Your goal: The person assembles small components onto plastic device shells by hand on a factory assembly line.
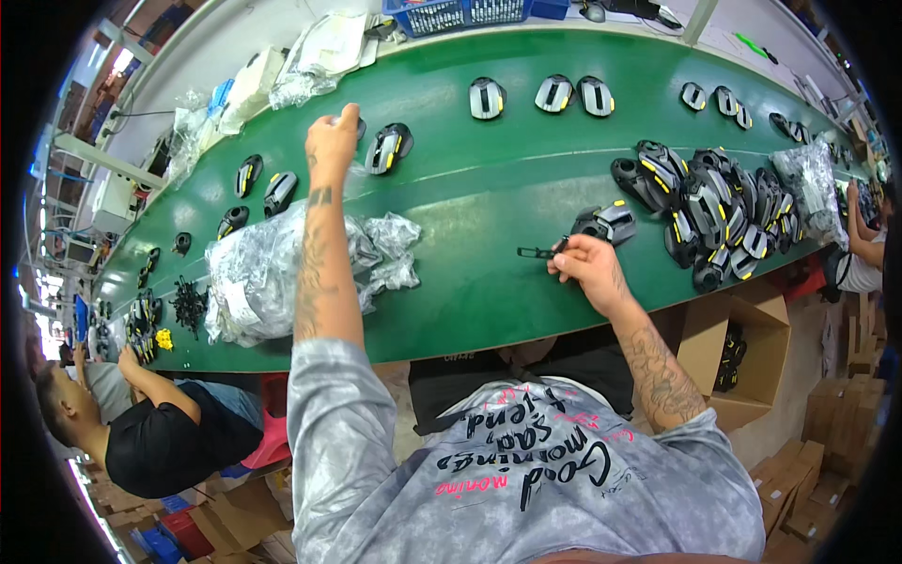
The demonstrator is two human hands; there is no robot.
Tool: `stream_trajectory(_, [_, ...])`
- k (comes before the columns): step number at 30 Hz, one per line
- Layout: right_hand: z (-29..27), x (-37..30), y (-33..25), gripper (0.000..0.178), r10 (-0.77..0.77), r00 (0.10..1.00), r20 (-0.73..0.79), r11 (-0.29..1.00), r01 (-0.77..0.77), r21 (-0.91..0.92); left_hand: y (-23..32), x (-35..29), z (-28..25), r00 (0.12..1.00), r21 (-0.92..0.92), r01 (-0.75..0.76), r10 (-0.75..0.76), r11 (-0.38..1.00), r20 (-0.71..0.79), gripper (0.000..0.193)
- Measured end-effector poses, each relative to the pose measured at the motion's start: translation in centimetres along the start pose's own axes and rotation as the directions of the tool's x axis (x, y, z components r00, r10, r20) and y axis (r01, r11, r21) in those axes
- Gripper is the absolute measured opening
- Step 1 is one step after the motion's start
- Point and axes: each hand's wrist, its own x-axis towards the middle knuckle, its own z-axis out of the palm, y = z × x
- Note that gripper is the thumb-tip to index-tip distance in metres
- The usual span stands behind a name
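— While the left hand [332, 141] reaches far out over the long green conveyor belt [489, 188], what are its fingers doing?

— Curled together, fingertips pinched on a small dark part I can't make out. It sits just beside a black and grey computer mouse shell with yellow trim [389, 148], on the belt's far half.

— And the right hand [587, 268]?

— Near the belt's close edge, fingers pinched on a thin flat black plastic strip [537, 252] that sticks out to its left, level above the belt. Just beyond the knuckles lies another black and grey mouse body [606, 223].

— What's between the two arms?

— A crumpled clear plastic bag of dark parts [282, 273], resting on the belt under the left forearm, toward the near edge.

— Further out?

— Right of the right hand, a heap of black mouse shells with yellow accents [719, 211] piled on the belt. Along the belt's far side, three grey mice in a row [554, 94] and three smaller ones [719, 101] past them. At the belt's left end, loose black shells [263, 183] and a cluster of tiny black pieces [190, 303].

— Anyone else there?

— A person in a black shirt [160, 437] sits at the belt's near-left end, and another person's arm [864, 240] shows at the right end. A brown cardboard box [742, 352] stands below the belt's near edge, right of the person wearing the camera.
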Motion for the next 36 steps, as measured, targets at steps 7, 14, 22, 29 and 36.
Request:
stream_trajectory(7, [0.9,-0.7,2.1,0.014,-0.269,0.948,-0.17,0.956,0.284,0.074,-6.5,3.9,5.2,0.939,0.365,0.299,-0.339,0.882,0.05,0.092])
stream_trajectory(14, [0.8,-0.2,2.7,0.018,-0.275,0.958,-0.081,0.961,0.277,0.012,-5.7,2.5,1.2,0.994,-0.706,0.029,-0.092,0.708,-0.052,0.075])
stream_trajectory(22, [-0.6,-2.0,-2.3,0.039,-0.053,0.979,-0.194,0.895,0.133,0.426,5.6,-22.4,-2.6,0.828,-0.859,0.496,0.229,0.125,0.511,0.06])
stream_trajectory(29, [4.8,-2.7,-10.4,0.023,-0.262,0.963,-0.066,0.959,0.267,0.09,7.7,-29.6,-2.8,0.756,-0.818,0.558,0.32,0.143,0.572,0.069])
stream_trajectory(36, [5.5,-4.5,-11.8,0.024,-0.304,0.942,-0.141,0.901,0.236,-0.365,7.7,-29.8,-3.4,0.764,-0.862,0.475,0.404,0.175,0.503,0.07])
